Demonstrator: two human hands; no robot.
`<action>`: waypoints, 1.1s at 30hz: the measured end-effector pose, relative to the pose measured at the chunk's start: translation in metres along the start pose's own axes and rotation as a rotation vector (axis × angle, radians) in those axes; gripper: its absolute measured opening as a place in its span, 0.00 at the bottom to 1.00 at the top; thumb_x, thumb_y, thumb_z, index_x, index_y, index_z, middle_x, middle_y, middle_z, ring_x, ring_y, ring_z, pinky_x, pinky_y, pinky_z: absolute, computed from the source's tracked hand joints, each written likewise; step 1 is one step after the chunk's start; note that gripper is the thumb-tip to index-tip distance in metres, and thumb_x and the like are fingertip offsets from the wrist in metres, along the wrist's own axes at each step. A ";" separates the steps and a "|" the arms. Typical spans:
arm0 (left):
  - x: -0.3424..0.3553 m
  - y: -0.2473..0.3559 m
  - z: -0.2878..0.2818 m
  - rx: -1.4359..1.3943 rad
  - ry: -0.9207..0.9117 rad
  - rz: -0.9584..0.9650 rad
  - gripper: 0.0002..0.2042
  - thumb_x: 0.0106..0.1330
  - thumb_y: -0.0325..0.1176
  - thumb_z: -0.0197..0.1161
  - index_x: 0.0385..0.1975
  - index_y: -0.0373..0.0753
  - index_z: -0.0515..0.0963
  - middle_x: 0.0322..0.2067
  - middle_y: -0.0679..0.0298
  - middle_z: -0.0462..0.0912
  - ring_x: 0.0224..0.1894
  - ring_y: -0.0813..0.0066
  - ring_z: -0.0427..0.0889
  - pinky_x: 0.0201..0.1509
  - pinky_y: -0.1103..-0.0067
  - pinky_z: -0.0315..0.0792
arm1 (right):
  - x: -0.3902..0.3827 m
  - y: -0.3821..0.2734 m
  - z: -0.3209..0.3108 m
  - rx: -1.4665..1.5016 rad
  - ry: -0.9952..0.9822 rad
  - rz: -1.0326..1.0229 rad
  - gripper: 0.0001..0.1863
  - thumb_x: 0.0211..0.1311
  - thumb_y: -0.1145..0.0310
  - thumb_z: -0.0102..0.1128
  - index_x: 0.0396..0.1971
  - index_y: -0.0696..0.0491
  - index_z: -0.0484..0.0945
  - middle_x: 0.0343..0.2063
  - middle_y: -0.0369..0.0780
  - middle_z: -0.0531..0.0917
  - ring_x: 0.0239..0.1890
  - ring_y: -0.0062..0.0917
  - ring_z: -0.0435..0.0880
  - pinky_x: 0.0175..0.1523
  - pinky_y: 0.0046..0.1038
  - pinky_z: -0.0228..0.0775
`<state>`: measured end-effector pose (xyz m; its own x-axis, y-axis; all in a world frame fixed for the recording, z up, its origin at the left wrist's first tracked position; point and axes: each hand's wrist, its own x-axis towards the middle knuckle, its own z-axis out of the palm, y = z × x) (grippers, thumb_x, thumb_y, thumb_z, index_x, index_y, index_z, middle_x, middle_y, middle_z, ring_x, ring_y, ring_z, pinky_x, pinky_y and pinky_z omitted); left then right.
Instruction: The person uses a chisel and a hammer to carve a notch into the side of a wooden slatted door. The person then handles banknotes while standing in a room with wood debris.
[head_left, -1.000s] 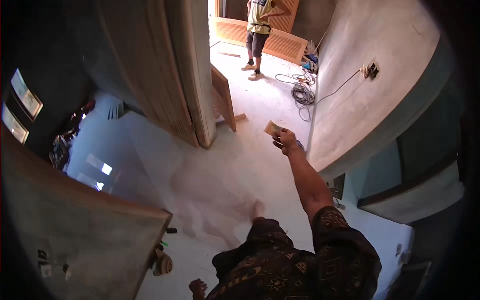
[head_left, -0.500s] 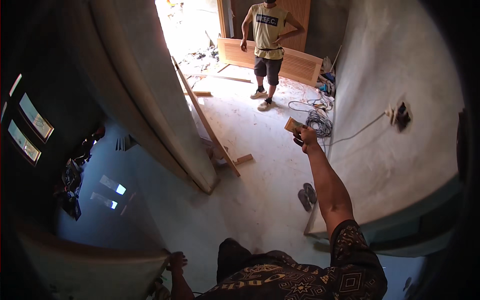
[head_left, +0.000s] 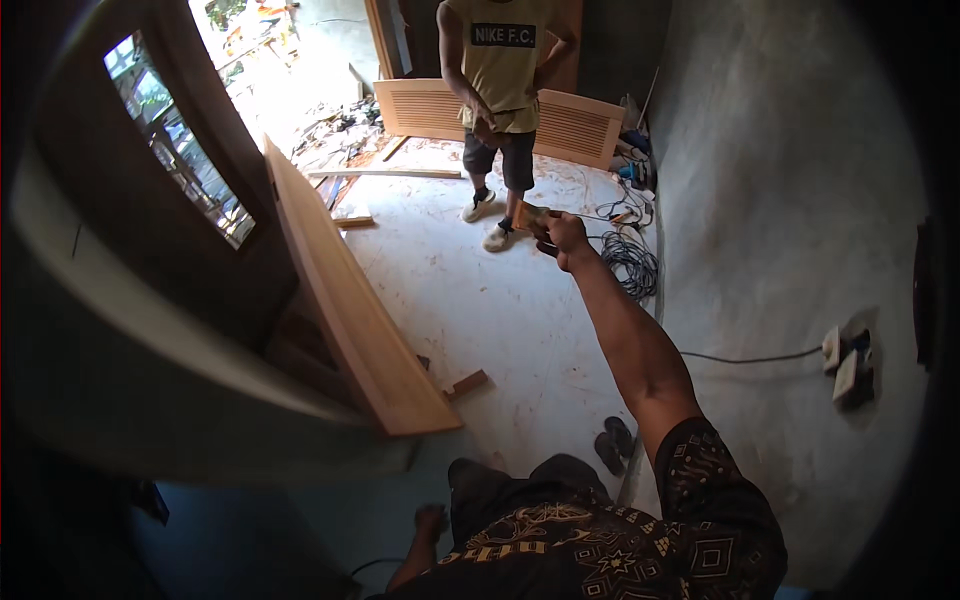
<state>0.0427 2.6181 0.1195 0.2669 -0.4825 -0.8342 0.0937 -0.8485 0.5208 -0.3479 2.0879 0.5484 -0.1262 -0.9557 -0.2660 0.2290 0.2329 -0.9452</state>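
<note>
1. The right hand [head_left: 562, 236] is stretched far out at arm's length, fingers closed around a small wooden block [head_left: 530, 217]; it is held well off the floor, out toward the far side of the room.
2. Just beyond the block stands another person [head_left: 503, 110], facing this way, hands at the waist, so the block sits between the two of them.
3. The left hand [head_left: 432, 520] hangs low and near, by the hip. Whether it is loose or clenched I cannot tell; nothing shows in it.
4. To the left a long wooden door panel [head_left: 345, 305] leans on edge against the frame, propped out of the walkway.
5. At the far right, coiled cable [head_left: 630, 262] lies against the wall; a pair of sandals [head_left: 612, 445] sits near the feet.
</note>
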 end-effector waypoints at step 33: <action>0.388 0.899 0.563 0.296 -0.170 0.114 0.13 0.63 0.41 0.65 0.34 0.36 0.81 0.29 0.57 0.82 0.28 0.66 0.79 0.29 0.69 0.74 | 0.732 0.114 -0.444 -1.265 0.079 0.454 0.17 0.53 0.56 0.69 0.28 0.57 0.85 0.37 0.51 0.87 0.41 0.42 0.87 0.47 0.38 0.79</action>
<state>-0.3093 1.5463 0.1621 0.0943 -0.5857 -0.8050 -0.2159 -0.8014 0.5578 -0.8423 1.4946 0.1621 -0.3425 -0.7475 -0.5692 -0.7707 0.5700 -0.2848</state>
